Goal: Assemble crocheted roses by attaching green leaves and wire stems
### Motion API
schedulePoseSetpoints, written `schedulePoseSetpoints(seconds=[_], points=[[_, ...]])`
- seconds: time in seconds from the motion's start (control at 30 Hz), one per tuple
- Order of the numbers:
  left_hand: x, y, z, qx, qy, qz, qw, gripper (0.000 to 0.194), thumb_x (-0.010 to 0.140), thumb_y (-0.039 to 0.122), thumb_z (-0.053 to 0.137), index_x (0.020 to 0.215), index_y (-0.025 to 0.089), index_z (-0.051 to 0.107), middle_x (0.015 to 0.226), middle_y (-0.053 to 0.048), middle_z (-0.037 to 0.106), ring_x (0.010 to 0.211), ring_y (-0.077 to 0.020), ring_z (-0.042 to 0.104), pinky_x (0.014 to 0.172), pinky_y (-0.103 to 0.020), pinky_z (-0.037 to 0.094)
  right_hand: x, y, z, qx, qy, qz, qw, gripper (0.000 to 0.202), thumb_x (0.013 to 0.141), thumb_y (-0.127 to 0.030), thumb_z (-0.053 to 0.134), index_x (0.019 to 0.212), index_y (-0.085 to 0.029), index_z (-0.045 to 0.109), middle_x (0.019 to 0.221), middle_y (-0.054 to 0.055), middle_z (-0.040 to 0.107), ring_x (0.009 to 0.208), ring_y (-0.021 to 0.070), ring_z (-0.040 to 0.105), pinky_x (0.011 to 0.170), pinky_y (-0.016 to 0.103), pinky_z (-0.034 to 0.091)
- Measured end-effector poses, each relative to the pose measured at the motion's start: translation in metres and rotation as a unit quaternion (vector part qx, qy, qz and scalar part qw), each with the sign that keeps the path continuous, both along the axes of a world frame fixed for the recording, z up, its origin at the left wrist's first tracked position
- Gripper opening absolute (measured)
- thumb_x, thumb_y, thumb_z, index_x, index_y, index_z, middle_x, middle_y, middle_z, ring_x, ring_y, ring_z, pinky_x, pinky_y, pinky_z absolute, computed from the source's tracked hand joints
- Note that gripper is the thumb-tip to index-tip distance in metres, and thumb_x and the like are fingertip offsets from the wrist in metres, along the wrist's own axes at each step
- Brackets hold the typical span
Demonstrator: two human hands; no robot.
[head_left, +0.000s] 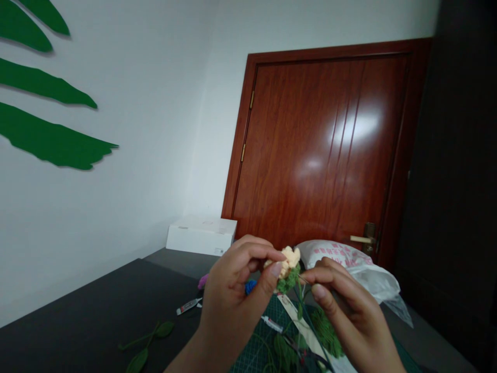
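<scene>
My left hand [238, 282] is closed, its thumb and forefinger pinching a small crocheted flower [291, 257] with cream petals and a green base [288, 283]. Close beside that base, on its right, my right hand [347, 300] is closed in a pinch. Something thin shows at its fingertips, too small to name. A dark green stem hangs below the flower. Under my hands lie a skein of green yarn [327, 331], a small white tube [272, 324] and dark-handled scissors [310, 357], on a green cutting mat [252, 352].
A green leaf sprig [142, 347] and another tube [188, 306] lie on the dark table [85, 321] at left. At the back stand a white box [200, 235] and a white plastic bag [330, 252]. Behind is a brown door [310, 155].
</scene>
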State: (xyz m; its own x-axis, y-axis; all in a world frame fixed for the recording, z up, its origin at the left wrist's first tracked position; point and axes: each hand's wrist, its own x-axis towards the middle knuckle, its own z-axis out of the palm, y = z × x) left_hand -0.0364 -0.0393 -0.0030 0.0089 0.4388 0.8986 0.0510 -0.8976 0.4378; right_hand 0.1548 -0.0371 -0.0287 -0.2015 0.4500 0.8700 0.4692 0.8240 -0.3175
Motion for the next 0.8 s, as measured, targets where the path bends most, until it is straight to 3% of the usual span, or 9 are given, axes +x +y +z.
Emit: schedulePoseSetpoints(seconds=[0.4, 0.8], points=[[0.003, -0.014, 0.002, 0.101, 0.045, 0.122, 0.986, 0.017, 0.084, 0.006, 0.062, 0.089, 0.022, 0.066, 0.084, -0.001, 0.065, 0.081, -0.0145, 0.061, 0.07, -0.028, 0.05, 0.01, 0.0, 0.005, -0.035, -0.011, 0.043, 0.998, 0.014, 0.093, -0.024, 0.057, 0.099, -0.03, 0.068, 0.084, 0.0, 0.064, 0.083, 0.0175, 0.062, 0.071, 0.025, 0.049], [0.003, -0.012, 0.001, 0.013, 0.029, 0.034, 0.999, 0.013, 0.086, 0.011, 0.06, 0.085, 0.021, 0.067, 0.084, -0.003, 0.066, 0.076, -0.0157, 0.063, 0.064, -0.028, 0.051, 0.004, 0.005, 0.003, -0.023, 0.024, 0.078, 0.996, 0.012, 0.093, -0.025, 0.057, 0.089, -0.026, 0.069, 0.076, 0.001, 0.057, 0.074, 0.0187, 0.057, 0.064, 0.028, 0.047]])
